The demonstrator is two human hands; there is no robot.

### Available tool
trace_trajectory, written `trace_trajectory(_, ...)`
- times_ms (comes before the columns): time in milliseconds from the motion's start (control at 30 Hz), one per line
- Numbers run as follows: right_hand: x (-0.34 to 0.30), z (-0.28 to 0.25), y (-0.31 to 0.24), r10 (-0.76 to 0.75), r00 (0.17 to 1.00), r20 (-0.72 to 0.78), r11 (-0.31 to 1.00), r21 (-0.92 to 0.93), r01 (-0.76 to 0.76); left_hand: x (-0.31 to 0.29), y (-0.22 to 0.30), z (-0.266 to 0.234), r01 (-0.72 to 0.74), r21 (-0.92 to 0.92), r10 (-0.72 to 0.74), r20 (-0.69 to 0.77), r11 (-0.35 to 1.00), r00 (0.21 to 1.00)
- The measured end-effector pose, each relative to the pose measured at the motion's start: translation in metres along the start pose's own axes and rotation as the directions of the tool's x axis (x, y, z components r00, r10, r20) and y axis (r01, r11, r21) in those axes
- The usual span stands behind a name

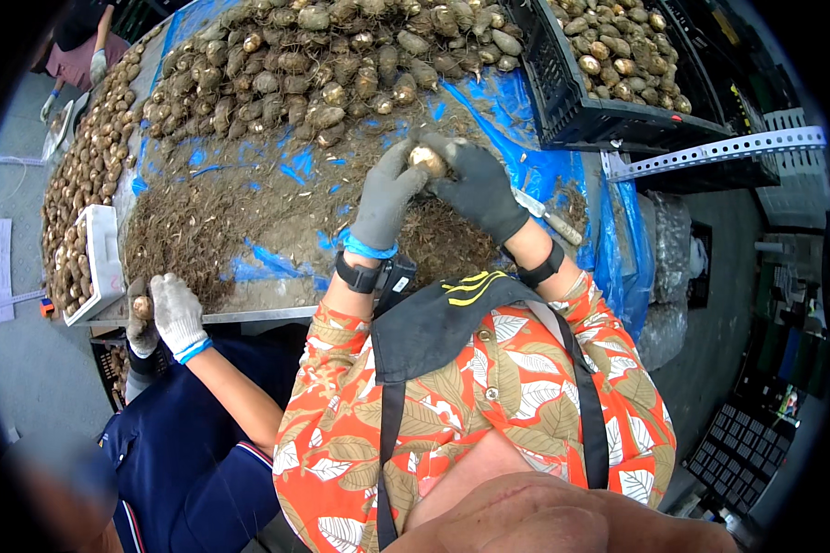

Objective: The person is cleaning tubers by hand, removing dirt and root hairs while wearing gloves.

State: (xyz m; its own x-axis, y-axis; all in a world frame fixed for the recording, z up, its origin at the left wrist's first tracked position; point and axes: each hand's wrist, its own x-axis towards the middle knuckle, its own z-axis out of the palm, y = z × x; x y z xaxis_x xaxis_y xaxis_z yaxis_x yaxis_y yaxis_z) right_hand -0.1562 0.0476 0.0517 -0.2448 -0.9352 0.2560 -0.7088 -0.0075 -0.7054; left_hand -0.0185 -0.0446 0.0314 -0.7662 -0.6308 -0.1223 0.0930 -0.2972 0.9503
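Close in, brown scraps (pixel 447 244) lie in a messy heap. A small pale tool (pixel 561 228) rests just to the right of the right hand (pixel 485 191). That hand and the left hand (pixel 383 198) (both wear gray gloves (pixel 376 221)) curl their fingers snugly around one root (pixel 428 162), held between them. Farther off is a big pile of hairy brown roots (pixel 295 63). A black crate (pixel 563 122) at the right holds more.
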Motion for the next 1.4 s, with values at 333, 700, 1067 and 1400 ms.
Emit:
trace_trajectory(333, -0.007, -0.006, -0.003, 0.083, 0.996, -0.014, 0.993, 0.081, -0.082, 0.003, -0.01, -0.005, 0.067, -0.23, -0.042, 0.115, 0.971, 0.993)
trace_trajectory(700, -0.002, 0.013, 0.041, 0.088, 0.974, -0.209, 0.902, 0.431, 0.011, 0.0, -0.025, 0.004, -0.089, -0.188, 0.122, 0.172, 0.978, 0.978)
trace_trajectory(1067, 0.005, -0.012, 0.027, 0.022, 0.999, 0.028, 0.864, 0.502, -0.033, -0.014, -0.012, 0.017, -0.09, -0.054, 0.091, 0.018, 0.994, 0.996)
trace_trajectory(1400, -0.014, -0.006, 0.079, -0.04, 0.996, 0.082, 0.978, 0.209, 0.022, -0.028, -0.022, 0.028, -0.069, -0.409, 0.091, 0.034, 0.91, 0.995)
